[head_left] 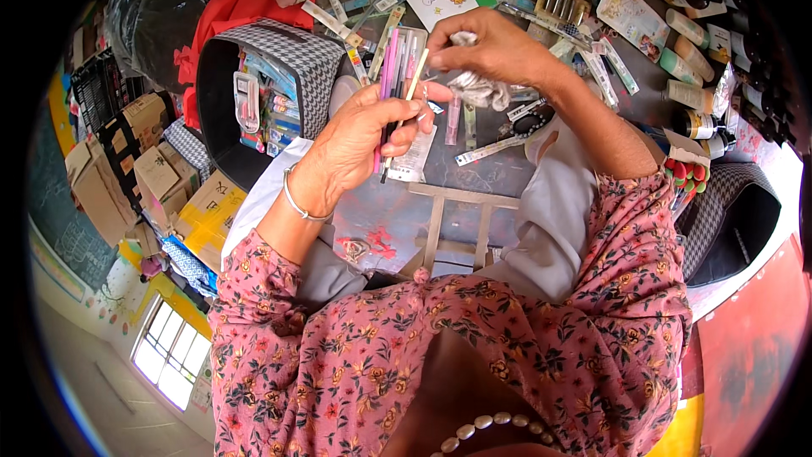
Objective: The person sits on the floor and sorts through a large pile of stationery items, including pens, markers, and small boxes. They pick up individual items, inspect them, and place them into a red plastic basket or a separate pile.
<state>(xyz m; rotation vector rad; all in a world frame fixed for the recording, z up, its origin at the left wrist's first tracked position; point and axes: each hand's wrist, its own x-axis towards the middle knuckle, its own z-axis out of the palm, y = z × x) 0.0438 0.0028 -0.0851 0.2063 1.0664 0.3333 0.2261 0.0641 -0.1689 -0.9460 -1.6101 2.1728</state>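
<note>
Bundle of thin pens, pink, purple and cream [397,85], stands near upright at frame centre, clenched in the left hand [359,148], long axis running up the picture. Just right of the tips, the right hand [486,46] pinches a crumpled grey-white cloth [478,85], touching the cream pen's top. Below them lies the dark, cluttered surface [499,173].

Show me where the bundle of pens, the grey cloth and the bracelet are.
bundle of pens [391,76], head view, on the pink pen's shaft.
grey cloth [480,89], head view, on its crumpled middle.
bracelet [298,203], head view, on the band across the left wrist.
</note>
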